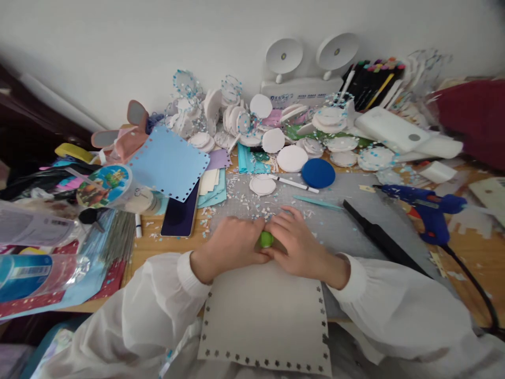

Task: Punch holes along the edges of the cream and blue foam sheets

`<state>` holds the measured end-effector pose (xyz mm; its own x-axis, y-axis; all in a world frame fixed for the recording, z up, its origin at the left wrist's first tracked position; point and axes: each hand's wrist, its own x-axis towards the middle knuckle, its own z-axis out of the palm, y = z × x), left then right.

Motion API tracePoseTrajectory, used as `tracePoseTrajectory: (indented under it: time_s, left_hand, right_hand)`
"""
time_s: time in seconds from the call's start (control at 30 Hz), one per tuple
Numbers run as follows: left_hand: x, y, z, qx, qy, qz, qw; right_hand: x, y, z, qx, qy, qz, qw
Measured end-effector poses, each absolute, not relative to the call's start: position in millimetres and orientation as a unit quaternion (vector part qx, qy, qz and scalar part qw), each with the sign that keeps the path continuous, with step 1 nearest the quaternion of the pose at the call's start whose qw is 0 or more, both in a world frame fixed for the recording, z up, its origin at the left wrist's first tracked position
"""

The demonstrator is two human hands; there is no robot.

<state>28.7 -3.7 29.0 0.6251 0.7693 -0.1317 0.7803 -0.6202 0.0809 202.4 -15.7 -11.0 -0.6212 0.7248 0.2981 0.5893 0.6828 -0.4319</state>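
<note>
Head view: L hand (234,242) & R hand (302,245) both grasp green gadget (266,239) at pale sheet's (264,316) far edge, prob. for steadiness; sheet overhangs worktop's (148,252) near edge, prob. kept close for reach.

A blue plastic glue gun (432,208) lies at the right; a dark-screened phone (180,213) lies at the left, partly under pale-blue square paper (168,160).
</note>
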Motion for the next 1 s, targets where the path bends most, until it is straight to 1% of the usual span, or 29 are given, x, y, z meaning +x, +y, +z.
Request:
tracePoseTrajectory:
  time_s: [0.27,0.37,0.53,0.73,1.0]
  left_hand:
    - [16.4,1.3,22.0,0.902,0.428,-0.05,0.037]
    - [11.7,4.5,19.7,0.91,0.413,-0.032,0.032]
    - [7.7,9.0,19.4,0.938,0.341,0.002,0.061]
    - [4.8,10.8,18.8,0.949,0.308,0.047,0.05]
    - [2.0,13.4,13.0,0.958,0.263,0.106,0.032]
  right_hand:
    - [212.8,-11.0,-10.6,-0.361,-0.876,0.191,0.258]
    - [214.4,-9.5,-10.9,-0.357,-0.876,0.205,0.252]
    - [215.8,-8.5,-8.2,-0.357,-0.87,0.234,0.247]
    - [217.2,-8.8,-5.1,-0.347,-0.865,0.275,0.237]
    - [214.2,-11.7,-7.9,-0.344,-0.87,0.241,0.259]
